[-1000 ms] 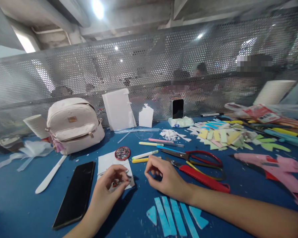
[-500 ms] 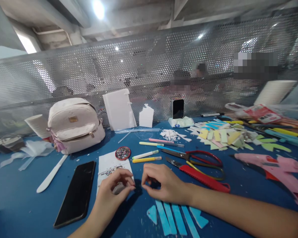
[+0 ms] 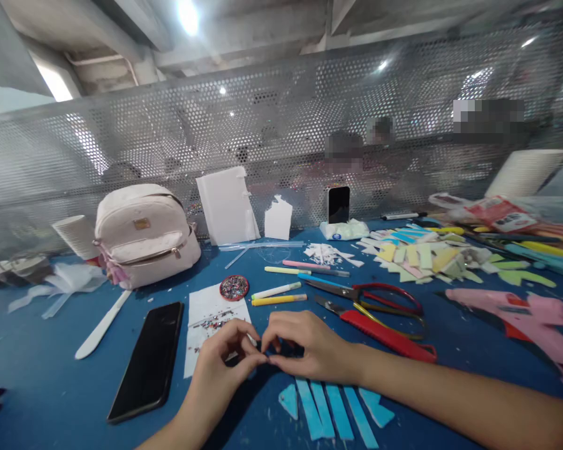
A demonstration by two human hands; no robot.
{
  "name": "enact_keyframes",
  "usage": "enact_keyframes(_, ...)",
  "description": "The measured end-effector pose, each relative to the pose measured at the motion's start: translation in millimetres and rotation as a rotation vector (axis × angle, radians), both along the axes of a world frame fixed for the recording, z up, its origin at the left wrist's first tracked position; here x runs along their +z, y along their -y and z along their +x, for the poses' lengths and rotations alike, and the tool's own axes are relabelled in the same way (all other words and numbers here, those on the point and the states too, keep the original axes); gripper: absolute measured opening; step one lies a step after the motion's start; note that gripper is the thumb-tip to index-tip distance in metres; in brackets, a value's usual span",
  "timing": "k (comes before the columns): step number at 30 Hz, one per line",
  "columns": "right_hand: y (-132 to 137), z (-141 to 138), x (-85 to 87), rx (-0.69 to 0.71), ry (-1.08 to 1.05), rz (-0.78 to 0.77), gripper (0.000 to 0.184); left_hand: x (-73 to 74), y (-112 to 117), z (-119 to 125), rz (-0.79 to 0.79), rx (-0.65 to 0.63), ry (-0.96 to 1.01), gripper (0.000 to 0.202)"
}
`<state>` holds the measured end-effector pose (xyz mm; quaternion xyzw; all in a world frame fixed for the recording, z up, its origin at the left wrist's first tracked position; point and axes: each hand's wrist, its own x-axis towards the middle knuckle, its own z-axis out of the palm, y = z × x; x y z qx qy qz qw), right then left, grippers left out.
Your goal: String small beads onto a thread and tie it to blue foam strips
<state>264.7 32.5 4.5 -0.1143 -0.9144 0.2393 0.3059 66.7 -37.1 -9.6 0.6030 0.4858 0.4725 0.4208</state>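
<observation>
My left hand [image 3: 232, 356] is curled with thumb and fingers pinched, over the right edge of a white paper sheet [image 3: 197, 300]. Its fingertips meet those of my right hand [image 3: 304, 347], which is pinched as well. Whatever the two hands hold is too small or hidden to make out. Loose sequin-like bits [image 3: 213, 322] are scattered on the sheet, and a round red-rimmed dish [image 3: 234, 287] full of them sits at its top. Just below my right hand lie several blue strips [image 3: 338, 412] and a small blue pointed piece [image 3: 288, 401].
A black phone [image 3: 147, 362] and a white plastic knife [image 3: 104, 325] lie left, before a pale backpack [image 3: 145, 237]. Markers [image 3: 279, 300], scissors [image 3: 389, 299], a red cutter [image 3: 387, 337] and a pink glue gun [image 3: 511, 312] lie right. Foam scraps [image 3: 426, 256] are heaped behind; a perforated metal screen [image 3: 281, 119] closes the back.
My two hands have come together, closing the small gap between their fingertips. More of the scattered bits on the paper now show. The view has shifted slightly.
</observation>
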Motion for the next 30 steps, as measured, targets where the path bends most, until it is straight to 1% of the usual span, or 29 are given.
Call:
enact_keyframes(2, -0.5, 0.0, -0.3, 0.024, -0.011, -0.002, 0.003, 0.5, -0.7, 1.8, -0.001, 0.004, 0.004, 0.016)
enact_keyframes(6, 0.3, 0.3, 0.2, 0.042, -0.027, -0.007, 0.004, 0.9, -0.4, 2.4, -0.01, -0.003, -0.02, 0.013)
enact_keyframes(8, 0.8, 0.8, 0.8, 0.016, -0.041, -0.025, 0.008, 1.6, 1.9, 2.0, -0.017, -0.003, -0.051, 0.011)
enact_keyframes(10, 0.9, 1.6, 1.0, -0.057, -0.058, -0.071, 0.01, 3.0, 5.4, 2.0, -0.003, -0.008, -0.106, 0.009)
enact_keyframes(12, 0.5, 2.2, 0.8, -0.133, -0.07, -0.132, 0.011, 4.7, 9.0, 2.2, 0.058, -0.036, -0.187, 0.006)
enact_keyframes(15, -0.2, 2.3, 0.0, -0.165, -0.067, -0.163, 0.012, 6.6, 12.4, 2.4, 0.202, -0.115, -0.285, 0.009)
enact_keyframes(19, -0.1, 1.8, 0.1, -0.144, -0.038, -0.123, 0.012, 6.9, 12.6, 1.6, 0.331, -0.191, -0.333, 0.012)
enact_keyframes(25, -0.3, 1.3, 1.8, -0.043, -0.05, -0.042, 0.018, 6.7, 13.4, 1.3, 0.376, -0.25, -0.358, 0.011)
enact_keyframes(27, -1.0, 1.4, 1.5, -0.029, -0.065, -0.061, 0.017, 6.7, 14.1, 0.7, 0.382, -0.253, -0.369, 0.01)
enact_keyframes(30, -2.7, 2.2, 0.4, -0.01, -0.074, -0.115, 0.007, 6.5, 14.2, -1.5, 0.385, -0.254, -0.385, 0.01)
